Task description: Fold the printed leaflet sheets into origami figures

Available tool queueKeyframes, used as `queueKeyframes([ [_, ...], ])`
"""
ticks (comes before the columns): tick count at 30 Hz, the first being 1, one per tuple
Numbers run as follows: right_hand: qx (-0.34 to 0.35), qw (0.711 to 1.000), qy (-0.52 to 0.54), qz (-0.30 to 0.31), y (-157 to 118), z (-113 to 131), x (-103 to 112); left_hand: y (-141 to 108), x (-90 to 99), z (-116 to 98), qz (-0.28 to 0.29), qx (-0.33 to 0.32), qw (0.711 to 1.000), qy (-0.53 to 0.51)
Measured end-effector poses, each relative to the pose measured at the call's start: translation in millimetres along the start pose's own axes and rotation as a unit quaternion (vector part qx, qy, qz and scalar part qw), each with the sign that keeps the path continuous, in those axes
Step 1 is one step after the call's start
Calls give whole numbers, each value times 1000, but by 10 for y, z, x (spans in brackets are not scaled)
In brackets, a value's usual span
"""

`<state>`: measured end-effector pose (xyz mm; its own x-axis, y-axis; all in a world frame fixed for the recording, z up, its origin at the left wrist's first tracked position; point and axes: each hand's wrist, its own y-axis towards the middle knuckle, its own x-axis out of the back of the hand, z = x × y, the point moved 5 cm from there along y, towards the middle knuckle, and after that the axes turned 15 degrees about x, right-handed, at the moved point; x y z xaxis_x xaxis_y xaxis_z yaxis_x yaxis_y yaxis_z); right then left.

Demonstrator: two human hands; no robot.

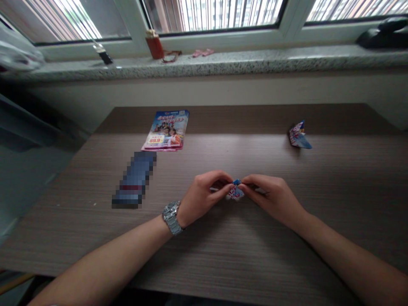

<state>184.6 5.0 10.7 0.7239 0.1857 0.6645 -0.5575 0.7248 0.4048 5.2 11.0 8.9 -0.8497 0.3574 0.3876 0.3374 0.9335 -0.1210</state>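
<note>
Between my hands is a small folded piece of printed paper (236, 193), blue, white and red. My left hand (204, 193), with a metal watch (172, 217) at the wrist, pinches its left side between thumb and fingers. On the other side my right hand (272, 193) pinches the paper's right edge. Both hands are just above the wooden table (204, 255). Fingertips cover part of the paper, so its full shape is hidden. Farther back on the right stands another folded paper piece (298, 136) in similar colours.
A stack of printed flyers (167, 129) lies at the back left, and a blurred-out dark phone-like object (135, 180) is in front of it. On the stone windowsill (248, 61) are a red-brown case (154, 46), a small black-and-silver item (103, 54) and pink pieces (203, 53).
</note>
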Motion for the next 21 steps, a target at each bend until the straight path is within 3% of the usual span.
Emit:
queueKeyframes([
  [5,11,1000,-1,-24,8,35,-5,-9,10,1,-26,-18,1000,0],
  [17,14,998,44,-32,19,55,13,-20,1,-22,-29,-54,996,65],
  [21,19,996,70,-46,5,17,16,-5,3,4,-11,-41,999,28],
])
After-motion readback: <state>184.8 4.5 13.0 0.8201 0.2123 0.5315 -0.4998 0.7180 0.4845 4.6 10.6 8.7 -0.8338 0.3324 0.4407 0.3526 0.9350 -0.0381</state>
